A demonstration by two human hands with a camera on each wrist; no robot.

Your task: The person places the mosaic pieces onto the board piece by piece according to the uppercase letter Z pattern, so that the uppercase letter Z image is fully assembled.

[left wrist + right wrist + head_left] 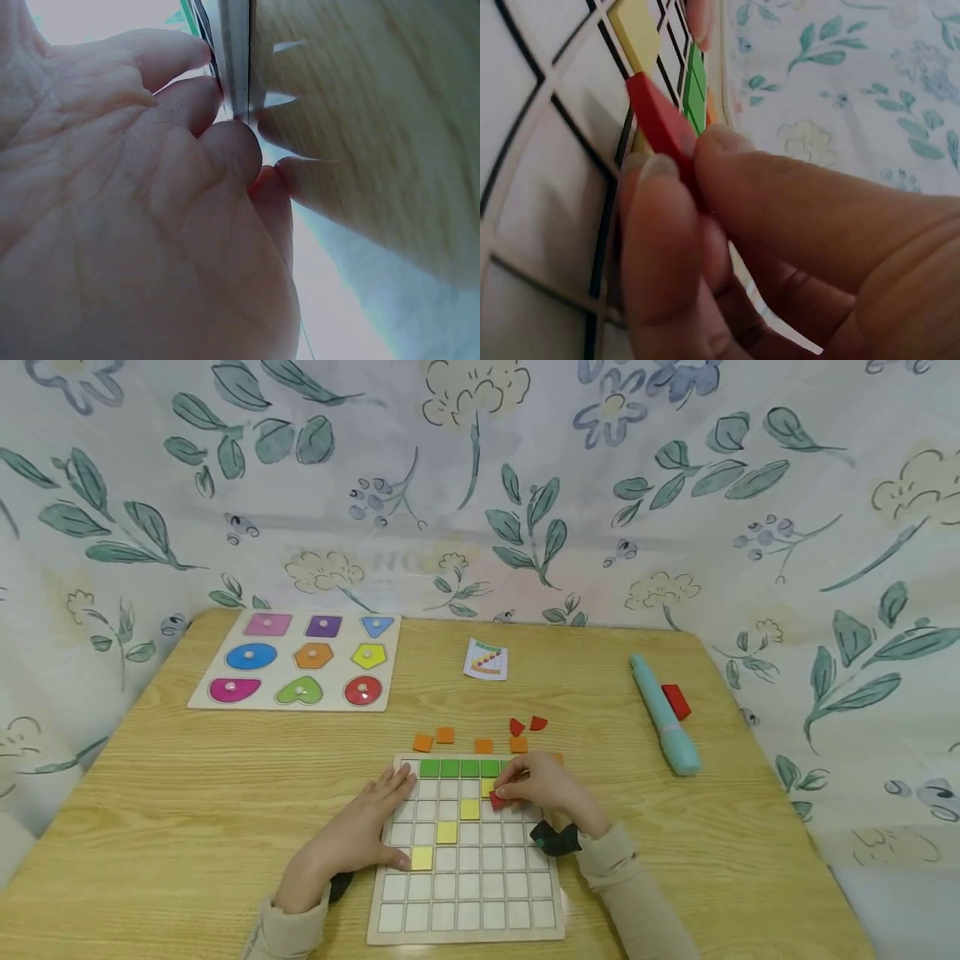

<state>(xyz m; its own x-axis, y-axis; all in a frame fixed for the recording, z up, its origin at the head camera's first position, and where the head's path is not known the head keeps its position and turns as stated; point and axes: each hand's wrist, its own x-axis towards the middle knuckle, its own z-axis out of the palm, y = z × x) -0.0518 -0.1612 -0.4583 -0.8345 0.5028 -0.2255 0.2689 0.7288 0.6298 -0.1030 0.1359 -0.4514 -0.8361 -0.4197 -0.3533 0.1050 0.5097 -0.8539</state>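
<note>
A pale grid board (465, 937) lies on the table with a row of green tiles (450, 768) along its far edge. Yellow tiles (447, 832) step diagonally across its cells. My right hand (551, 787) pinches a small red tile (658, 124) between thumb and fingers, close over the cells beside the farthest yellow tile. My left hand (352, 828) lies with fingers spread along the board's left side, the thumb near the lowest yellow tile. In the left wrist view, its fingertips (232, 146) are right at the board's edge.
Orange tiles (446, 736) and two red wedge pieces (538, 723) lie beyond the board. A pattern card (486, 660) sits farther back. At the far left is a knobbed shape puzzle (288, 675); at right, a turquoise stick-like object (665, 717) beside a red block (676, 702).
</note>
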